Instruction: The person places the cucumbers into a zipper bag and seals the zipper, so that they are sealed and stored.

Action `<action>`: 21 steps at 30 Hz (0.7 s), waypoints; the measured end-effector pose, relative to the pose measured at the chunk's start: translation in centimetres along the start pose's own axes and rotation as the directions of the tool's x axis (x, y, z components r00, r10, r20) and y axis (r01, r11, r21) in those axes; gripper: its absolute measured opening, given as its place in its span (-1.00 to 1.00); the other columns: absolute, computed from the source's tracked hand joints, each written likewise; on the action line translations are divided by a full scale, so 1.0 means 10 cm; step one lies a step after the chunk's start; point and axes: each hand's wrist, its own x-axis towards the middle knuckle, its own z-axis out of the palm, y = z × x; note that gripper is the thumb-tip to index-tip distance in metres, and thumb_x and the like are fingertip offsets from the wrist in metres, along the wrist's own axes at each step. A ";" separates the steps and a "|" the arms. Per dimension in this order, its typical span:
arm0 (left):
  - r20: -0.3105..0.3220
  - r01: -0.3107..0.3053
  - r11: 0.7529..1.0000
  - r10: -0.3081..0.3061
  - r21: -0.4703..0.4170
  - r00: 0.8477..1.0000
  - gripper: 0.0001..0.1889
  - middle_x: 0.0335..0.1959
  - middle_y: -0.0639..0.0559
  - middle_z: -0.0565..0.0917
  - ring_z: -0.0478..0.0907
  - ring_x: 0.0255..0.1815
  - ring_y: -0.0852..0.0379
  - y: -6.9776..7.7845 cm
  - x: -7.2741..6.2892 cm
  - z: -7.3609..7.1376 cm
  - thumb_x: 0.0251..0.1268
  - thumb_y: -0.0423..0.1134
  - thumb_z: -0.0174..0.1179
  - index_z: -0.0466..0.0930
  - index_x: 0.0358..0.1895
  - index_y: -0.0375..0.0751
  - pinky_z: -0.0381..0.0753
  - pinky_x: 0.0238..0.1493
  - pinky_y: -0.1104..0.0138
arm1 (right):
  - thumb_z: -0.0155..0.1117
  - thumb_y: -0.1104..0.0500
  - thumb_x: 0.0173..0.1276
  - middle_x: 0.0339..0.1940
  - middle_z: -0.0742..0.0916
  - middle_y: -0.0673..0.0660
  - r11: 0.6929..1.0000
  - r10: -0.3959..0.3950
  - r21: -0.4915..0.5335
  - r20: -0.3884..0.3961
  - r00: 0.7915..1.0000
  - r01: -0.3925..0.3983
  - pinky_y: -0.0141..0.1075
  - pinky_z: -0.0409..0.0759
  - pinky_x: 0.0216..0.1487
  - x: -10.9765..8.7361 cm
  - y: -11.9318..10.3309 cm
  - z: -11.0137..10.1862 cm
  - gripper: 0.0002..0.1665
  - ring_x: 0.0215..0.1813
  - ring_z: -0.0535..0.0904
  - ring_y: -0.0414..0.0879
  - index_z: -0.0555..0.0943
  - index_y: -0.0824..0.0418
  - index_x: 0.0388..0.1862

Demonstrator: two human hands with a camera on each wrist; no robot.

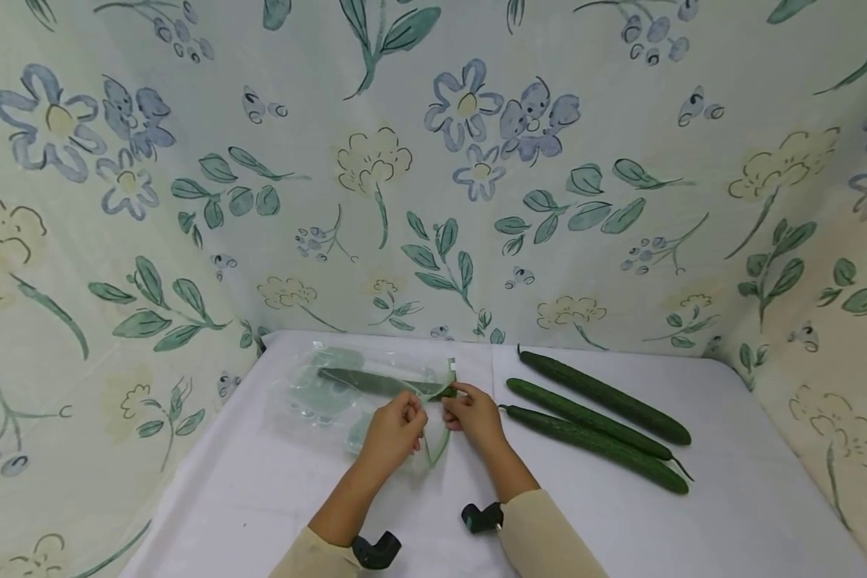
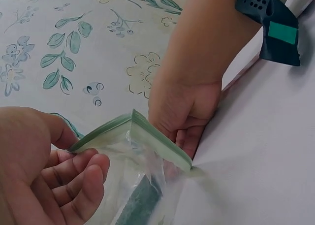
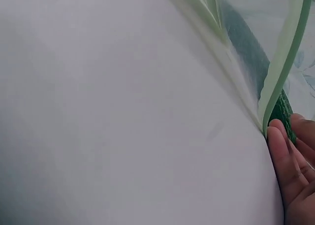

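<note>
A pale cloth (image 1: 484,265) patterned with blue and cream flowers and green leaves hangs behind and at both sides of a counter (image 1: 217,490) spread with a white cover. On the counter lies a clear plastic bag (image 1: 292,393) with a green edge (image 1: 442,449) along its mouth and pale green-blue patches on its film. The bagged cucumber (image 1: 372,382) lies mostly inside the bag, seen through the film, with one end at the mouth. A small white tab (image 1: 453,365) sits at the far end of the bag's green edge.

The left hand (image 1: 396,425) is at the mouth of the bag, its thumb and fingers pinching the green edge, which rises to a peak between the two hands. The right hand (image 1: 477,417) is at the same mouth, its fingers closed on the end of the bagged cucumber, just beside the corner of the edge.

To the right of the bag, three loose cucumbers (image 1: 594,423) lie slanting near one another, the middle one with its thin stem at the end away from the bag. On the near side of the bag are two beige sleeves (image 1: 552,538) and two black wrist devices (image 1: 481,518), one at each wrist.
</note>
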 end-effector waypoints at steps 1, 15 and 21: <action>-0.003 0.001 1.000 -0.001 0.005 1.000 -0.94 -0.58 0.06 0.59 0.56 -0.68 0.18 0.00 0.00 0.00 0.42 -0.29 0.07 0.51 -0.16 -0.18 0.55 -0.67 0.41 | 0.38 0.18 0.38 -0.21 0.79 0.25 1.000 -0.001 0.024 0.004 1.000 0.001 -0.25 0.81 -0.29 -0.02 0.00 -0.01 -0.39 -0.37 0.76 -0.11 0.50 0.22 0.39; -0.003 -0.005 1.000 0.005 -0.014 1.000 -0.92 -0.54 0.05 0.60 0.57 -0.64 0.18 -0.01 0.00 -0.03 0.45 -0.27 0.04 0.51 -0.14 -0.13 0.62 -0.61 0.39 | 0.39 0.15 0.37 -0.03 0.75 0.23 0.997 -0.078 -0.006 -0.104 0.992 0.078 -0.33 0.72 -0.08 -0.28 -0.18 -0.20 -0.54 -0.04 0.74 -0.01 0.64 0.17 0.24; -0.017 -0.004 0.999 0.003 -0.033 1.000 -0.93 -0.54 0.04 0.61 0.58 -0.63 0.16 -0.03 0.01 -0.04 0.45 -0.27 0.03 0.50 -0.15 -0.10 0.63 -0.60 0.38 | 0.39 0.06 0.39 0.06 0.76 0.17 0.994 -0.101 -0.053 -0.122 0.987 0.095 -0.36 0.62 0.07 -0.40 -0.35 -0.32 -0.50 0.10 0.69 -0.03 0.62 0.13 0.27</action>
